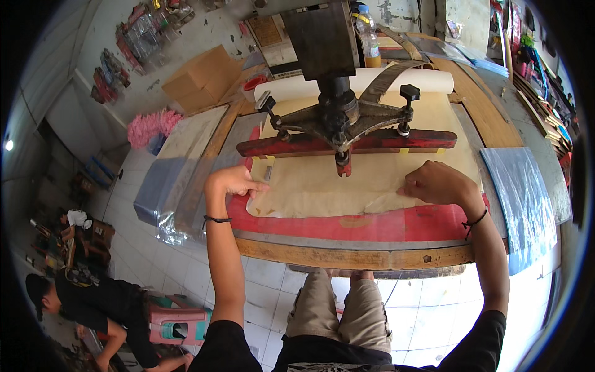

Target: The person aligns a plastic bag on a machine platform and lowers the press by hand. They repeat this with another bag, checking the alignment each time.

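A pale yellow sheet [322, 180] lies over a red layer [347, 228] on the worktable, beneath a press. My left hand [232, 181] is at the sheet's left front part, its fingers closed together and pointing inward. Towards the right side, my right hand [437, 183] has curled fingers low over the same sheet. Faint lines run between the hands, perhaps the edge of clear film; whatever the fingertips pinch is too thin to make out. Just beyond the hands, the press's long red bar [347, 142] spans the sheet under a dark metal bracket [338, 115] with knobs.
Clear plastic sheets are stacked at the left [162, 186] and right [524, 204]. At the back are a white roll [427, 80], a bottle [370, 40] and a cardboard box [201, 79]. A wooden edge [322, 254] borders the front. Another person [105, 304] bends beside a pink stool [176, 323] at lower left.
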{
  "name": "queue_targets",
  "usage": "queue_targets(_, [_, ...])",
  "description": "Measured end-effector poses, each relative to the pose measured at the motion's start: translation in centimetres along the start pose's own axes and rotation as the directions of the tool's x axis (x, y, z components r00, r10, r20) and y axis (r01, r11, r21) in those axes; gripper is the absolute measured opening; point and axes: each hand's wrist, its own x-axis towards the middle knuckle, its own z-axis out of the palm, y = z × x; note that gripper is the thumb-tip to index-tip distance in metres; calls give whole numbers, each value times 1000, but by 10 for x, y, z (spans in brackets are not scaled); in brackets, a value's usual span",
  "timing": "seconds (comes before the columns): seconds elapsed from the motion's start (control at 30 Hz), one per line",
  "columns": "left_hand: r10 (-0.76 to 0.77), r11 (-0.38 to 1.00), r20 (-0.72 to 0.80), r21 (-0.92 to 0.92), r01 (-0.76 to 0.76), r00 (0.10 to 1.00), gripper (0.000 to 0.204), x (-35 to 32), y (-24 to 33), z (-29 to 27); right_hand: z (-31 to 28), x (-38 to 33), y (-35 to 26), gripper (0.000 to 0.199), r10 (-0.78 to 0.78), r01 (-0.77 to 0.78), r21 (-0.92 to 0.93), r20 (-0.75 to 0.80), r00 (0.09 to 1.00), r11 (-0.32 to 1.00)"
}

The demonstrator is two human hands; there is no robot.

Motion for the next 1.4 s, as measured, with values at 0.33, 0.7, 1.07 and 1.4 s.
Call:
queue_targets(0.33, [23,1000,-24,2,-23,999,59,0,-3,1,0,3,-2,42,28,-28,8,19,999,1000])
queue_targets(0.7, [55,998,-31,-13,-55,998,60,-6,3,2,-2,0,-7,42,58,-57,-29,18,998,998])
queue_targets(1.07, [2,1000,-78,20,0,997,63,0,-1,7,3,-1,-4,29,-62,67,39,-121,991,997])
queue_targets(1.4, [34,998,-31,-43,-35,999,64,7,-8,7,0,0,-19,35,-94,96,41,-35,995,995])
